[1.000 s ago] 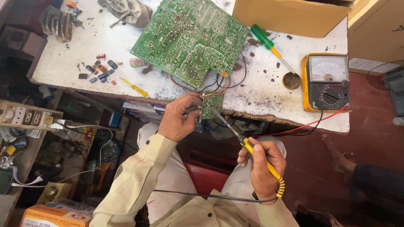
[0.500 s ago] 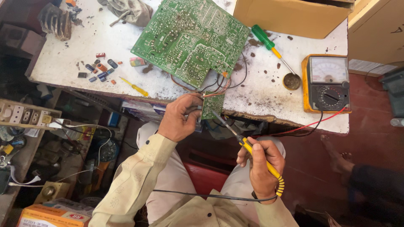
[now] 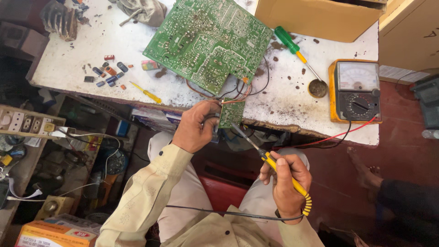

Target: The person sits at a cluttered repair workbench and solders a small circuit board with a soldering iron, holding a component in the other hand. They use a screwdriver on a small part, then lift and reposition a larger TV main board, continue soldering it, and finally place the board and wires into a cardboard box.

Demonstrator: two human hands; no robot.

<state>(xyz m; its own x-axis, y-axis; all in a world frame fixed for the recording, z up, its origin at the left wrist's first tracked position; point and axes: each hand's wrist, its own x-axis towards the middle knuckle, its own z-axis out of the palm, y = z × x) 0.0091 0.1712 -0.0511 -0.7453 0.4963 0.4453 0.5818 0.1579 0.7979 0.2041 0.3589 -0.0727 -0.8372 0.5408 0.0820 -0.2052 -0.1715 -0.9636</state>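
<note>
Your left hand (image 3: 195, 129) is clenched around the small green circuit board (image 3: 232, 113), holding it just past the near edge of the white workbench (image 3: 91, 50), with the fingers wrapped over its left side. Your right hand (image 3: 284, 179) grasps the yellow handle of the soldering iron (image 3: 267, 157), fingers closed in a pen-style grip, with the metal tip angled up and to the left so that it reaches the lower edge of the small board; whether the tip actually touches the board cannot be told. A bundle of thin wires (image 3: 235, 93) runs from the top of the small board to the large green circuit board (image 3: 210, 39), which lies flat on the bench, solder side up. To the right of the large board lies 1 green-handled screwdriver (image 3: 295, 50), its tip near a small round tin (image 3: 317, 88). Further right sits an orange analog multimeter (image 3: 354, 90), with 1 red lead (image 3: 336, 136) and 1 black lead trailing off the bench edge. On the left of the bench lie scattered small components (image 3: 107, 73) and 1 small yellow screwdriver (image 3: 146, 93). A cardboard box (image 3: 315, 18) stands at the far edge.
</note>
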